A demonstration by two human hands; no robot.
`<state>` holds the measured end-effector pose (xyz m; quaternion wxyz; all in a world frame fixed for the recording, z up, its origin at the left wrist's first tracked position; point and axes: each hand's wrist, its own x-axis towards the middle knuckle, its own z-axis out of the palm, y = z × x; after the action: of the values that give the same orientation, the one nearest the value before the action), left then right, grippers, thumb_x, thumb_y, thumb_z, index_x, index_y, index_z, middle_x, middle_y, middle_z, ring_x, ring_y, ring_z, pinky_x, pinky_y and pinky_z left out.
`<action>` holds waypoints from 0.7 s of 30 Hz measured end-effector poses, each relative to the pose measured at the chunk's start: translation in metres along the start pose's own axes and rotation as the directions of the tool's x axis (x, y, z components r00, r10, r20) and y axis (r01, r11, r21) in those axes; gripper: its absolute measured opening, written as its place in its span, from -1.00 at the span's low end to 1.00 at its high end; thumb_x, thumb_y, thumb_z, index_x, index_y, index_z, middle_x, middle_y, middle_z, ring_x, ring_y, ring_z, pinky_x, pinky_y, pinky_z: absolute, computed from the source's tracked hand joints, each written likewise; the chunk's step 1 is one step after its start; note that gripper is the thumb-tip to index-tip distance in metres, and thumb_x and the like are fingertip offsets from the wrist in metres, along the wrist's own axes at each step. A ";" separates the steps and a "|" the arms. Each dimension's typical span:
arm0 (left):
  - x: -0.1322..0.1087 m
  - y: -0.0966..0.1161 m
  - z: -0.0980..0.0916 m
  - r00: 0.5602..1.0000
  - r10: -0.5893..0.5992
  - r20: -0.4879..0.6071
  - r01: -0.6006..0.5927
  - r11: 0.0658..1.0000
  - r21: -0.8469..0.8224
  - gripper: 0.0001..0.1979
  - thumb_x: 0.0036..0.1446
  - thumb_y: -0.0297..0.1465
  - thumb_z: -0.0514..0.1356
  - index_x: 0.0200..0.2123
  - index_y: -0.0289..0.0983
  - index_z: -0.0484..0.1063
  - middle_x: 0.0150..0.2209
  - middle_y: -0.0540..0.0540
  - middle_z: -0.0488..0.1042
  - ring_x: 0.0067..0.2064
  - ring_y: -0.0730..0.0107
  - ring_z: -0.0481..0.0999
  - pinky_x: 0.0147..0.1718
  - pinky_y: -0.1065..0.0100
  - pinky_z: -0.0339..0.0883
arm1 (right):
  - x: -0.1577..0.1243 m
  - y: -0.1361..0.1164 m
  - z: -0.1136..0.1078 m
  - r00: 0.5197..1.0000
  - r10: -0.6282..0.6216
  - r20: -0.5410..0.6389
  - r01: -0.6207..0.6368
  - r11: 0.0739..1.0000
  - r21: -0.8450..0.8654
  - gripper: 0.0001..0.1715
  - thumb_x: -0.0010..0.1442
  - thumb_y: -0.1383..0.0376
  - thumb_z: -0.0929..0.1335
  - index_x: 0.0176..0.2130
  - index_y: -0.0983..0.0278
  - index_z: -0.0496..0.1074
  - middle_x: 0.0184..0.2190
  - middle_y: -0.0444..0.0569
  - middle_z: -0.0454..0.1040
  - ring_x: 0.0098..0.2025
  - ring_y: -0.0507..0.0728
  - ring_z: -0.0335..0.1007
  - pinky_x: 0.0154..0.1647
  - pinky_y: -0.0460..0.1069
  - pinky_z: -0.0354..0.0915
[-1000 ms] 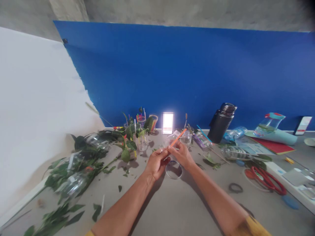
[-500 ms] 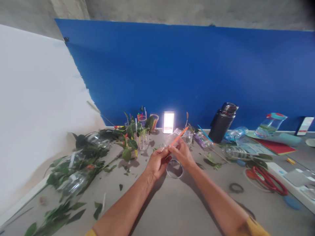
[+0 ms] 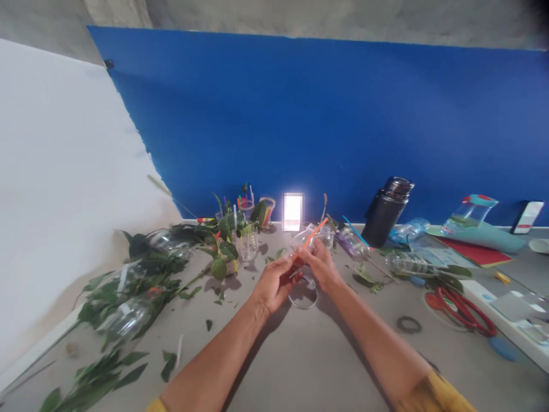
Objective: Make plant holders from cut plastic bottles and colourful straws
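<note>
two bare hands work close together above the middle of the grey tabletop (image 3: pixel 300 360), toward its far edge. the left hand (image 3: pixel 274 284) pinches narrowly near the lower end of an orange drinking straw (image 3: pixel 315 232), and the right hand (image 3: pixel 321 266) curls its fingers (image 3: pixel 309 250) in a narrow hold beside it, against a clear plastic bottle (image 3: pixel 309 236) tilted behind the straw; which fingers bear on which thing is too small to tell. a clear plastic ring (image 3: pixel 302 307) lies on the tabletop just below both hands. toward the left edge spread leafy cuttings in clear cups (image 3: pixel 247 246) and cut plastic bottles (image 3: pixel 128 319). to the right stands a black thermos flask (image 3: pixel 385 213), and red-handled scissors (image 3: pixel 461 312) lie near the right edge, just beyond a black rubber ring (image 3: pixel 409 324).
</note>
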<state>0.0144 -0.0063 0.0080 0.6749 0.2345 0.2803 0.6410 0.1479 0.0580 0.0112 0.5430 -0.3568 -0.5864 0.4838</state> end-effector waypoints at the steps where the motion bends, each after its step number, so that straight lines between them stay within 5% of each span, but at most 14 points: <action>1: 0.000 0.000 0.000 1.000 0.000 0.000 0.000 1.000 0.005 -0.81 0.05 -0.42 0.50 -0.22 -0.31 0.69 -0.10 -0.22 0.68 -0.09 0.22 0.63 -0.19 0.34 0.48 | 0.000 -0.003 -0.001 0.999 0.019 0.037 -0.020 1.000 0.020 -0.34 0.00 -0.11 0.57 -0.07 0.25 0.53 -0.35 -0.03 0.62 -0.33 0.18 0.55 -0.29 0.04 0.49; 5: 0.002 0.001 -0.001 0.999 -0.003 -0.044 0.003 1.000 0.001 -0.84 -0.01 -0.50 0.52 -0.29 -0.33 0.69 -0.23 -0.18 0.68 -0.19 0.32 0.62 -0.25 0.40 0.48 | -0.001 -0.013 -0.003 0.979 0.094 0.180 -0.113 0.988 0.104 -0.32 0.08 -0.20 0.51 -0.01 0.18 0.51 -0.17 0.01 0.63 -0.19 0.21 0.59 -0.22 0.04 0.52; 10: 0.000 0.005 -0.001 0.999 -0.027 0.017 0.027 0.999 0.028 -0.85 0.01 -0.54 0.50 -0.29 -0.32 0.70 -0.19 -0.20 0.68 -0.16 0.30 0.63 -0.27 0.42 0.49 | 0.001 -0.011 -0.009 0.975 0.123 0.187 -0.152 0.977 0.151 -0.34 0.11 -0.18 0.51 0.01 0.18 0.51 -0.10 0.01 0.62 -0.15 0.22 0.60 -0.21 0.06 0.54; 21: -0.008 0.009 0.007 0.998 -0.054 -0.011 0.054 0.997 0.051 -0.78 0.06 -0.45 0.46 -0.18 -0.31 0.69 -0.07 -0.21 0.67 -0.08 0.22 0.62 -0.27 0.34 0.51 | 0.005 -0.001 -0.010 0.982 0.133 0.131 -0.148 0.983 0.109 -0.29 0.08 -0.23 0.52 -0.07 0.27 0.53 -0.34 -0.03 0.58 -0.34 0.16 0.53 -0.32 0.04 0.50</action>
<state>0.0121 -0.0133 0.0199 0.6844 0.2409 0.3060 0.6163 0.1574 0.0643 0.0134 0.4905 -0.3341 -0.5621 0.5760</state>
